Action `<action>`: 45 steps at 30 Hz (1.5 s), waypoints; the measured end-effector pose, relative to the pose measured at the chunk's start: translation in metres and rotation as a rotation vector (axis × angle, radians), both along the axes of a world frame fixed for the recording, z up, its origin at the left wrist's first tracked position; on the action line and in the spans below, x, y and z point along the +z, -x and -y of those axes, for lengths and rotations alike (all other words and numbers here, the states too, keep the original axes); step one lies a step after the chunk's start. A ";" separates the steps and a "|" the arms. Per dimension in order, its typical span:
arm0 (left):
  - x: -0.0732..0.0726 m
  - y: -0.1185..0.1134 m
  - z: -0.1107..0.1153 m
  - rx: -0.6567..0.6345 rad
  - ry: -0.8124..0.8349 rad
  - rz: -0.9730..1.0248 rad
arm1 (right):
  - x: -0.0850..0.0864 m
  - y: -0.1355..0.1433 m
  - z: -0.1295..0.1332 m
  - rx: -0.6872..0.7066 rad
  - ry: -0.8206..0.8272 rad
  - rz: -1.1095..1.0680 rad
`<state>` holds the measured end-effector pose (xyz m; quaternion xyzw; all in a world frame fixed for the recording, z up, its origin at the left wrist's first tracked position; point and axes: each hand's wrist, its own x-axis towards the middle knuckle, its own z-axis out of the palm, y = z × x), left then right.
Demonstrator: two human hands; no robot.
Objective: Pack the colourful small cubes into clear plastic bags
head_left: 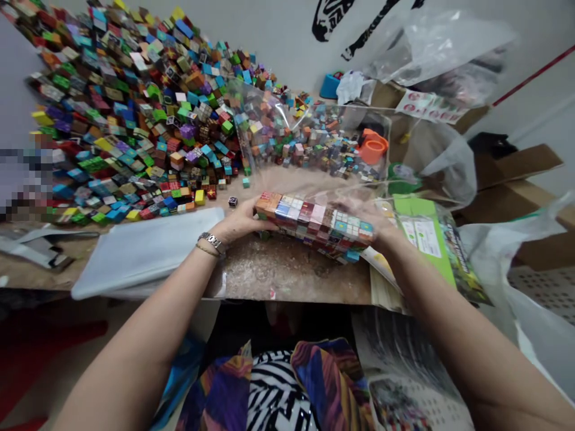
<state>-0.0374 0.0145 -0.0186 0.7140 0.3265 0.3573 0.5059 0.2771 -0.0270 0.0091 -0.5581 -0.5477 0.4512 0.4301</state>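
Note:
A block of small printed cubes (314,221), lined up in rows, is held between my two hands just above the table. It looks wrapped in clear film, though blur makes this uncertain. My left hand (242,222) grips its left end, with the thumb along the near side. My right hand (380,224) is closed round the right end, its fingers mostly behind the block. Directly behind it lies a clear plastic bag or sheet (305,173). One dark cube (232,202) sits loose near my left hand.
A large heap of coloured cubes (135,120) covers the table's left and back. Flat clear bags (153,245) lie at front left. An orange tape ring (372,146), green tape (403,176) and a green packet (422,233) are on the right. Cardboard boxes (516,197) stand beyond.

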 end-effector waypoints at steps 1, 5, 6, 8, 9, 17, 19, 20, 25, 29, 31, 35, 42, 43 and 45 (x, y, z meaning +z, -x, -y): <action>0.000 0.000 0.000 0.008 0.000 -0.005 | 0.001 -0.006 0.009 -0.009 0.008 -0.038; -0.001 0.001 0.000 0.013 0.011 -0.014 | -0.004 -0.023 0.058 0.056 -0.117 -0.229; 0.000 0.001 0.000 0.016 0.012 -0.017 | -0.007 -0.024 0.069 0.076 -0.162 -0.211; 0.001 0.001 0.001 0.030 0.013 -0.025 | -0.015 -0.020 0.086 0.080 -0.204 -0.122; 0.002 0.001 0.001 0.036 0.014 -0.029 | -0.020 -0.016 0.092 0.071 -0.208 -0.082; 0.004 0.000 0.001 0.062 -0.022 -0.061 | -0.038 0.017 0.086 -0.118 -0.350 -0.025; 0.003 0.000 0.000 0.062 -0.023 -0.067 | -0.041 0.020 0.084 -0.179 -0.372 -0.044; 0.003 0.000 0.000 0.064 -0.021 -0.070 | -0.042 0.021 0.084 -0.195 -0.374 -0.061; 0.005 -0.002 0.001 0.069 -0.010 -0.081 | -0.047 0.028 0.085 -0.229 -0.375 -0.074; 0.005 -0.003 0.000 0.073 -0.016 -0.106 | -0.056 0.033 0.086 -0.288 -0.422 0.044; 0.005 -0.002 -0.001 0.041 -0.024 -0.132 | -0.060 0.035 0.085 -0.313 -0.432 0.066; 0.004 -0.001 -0.006 -0.015 -0.035 -0.174 | -0.064 0.036 0.083 -0.333 -0.437 0.071; 0.002 0.000 -0.008 -0.048 -0.027 -0.214 | -0.065 0.037 0.078 -0.332 -0.412 0.056; 0.001 0.001 -0.008 -0.046 -0.030 -0.211 | -0.066 0.037 0.078 -0.335 -0.411 0.052; -0.001 0.001 -0.008 -0.052 -0.036 -0.215 | -0.068 0.038 0.077 -0.341 -0.399 0.040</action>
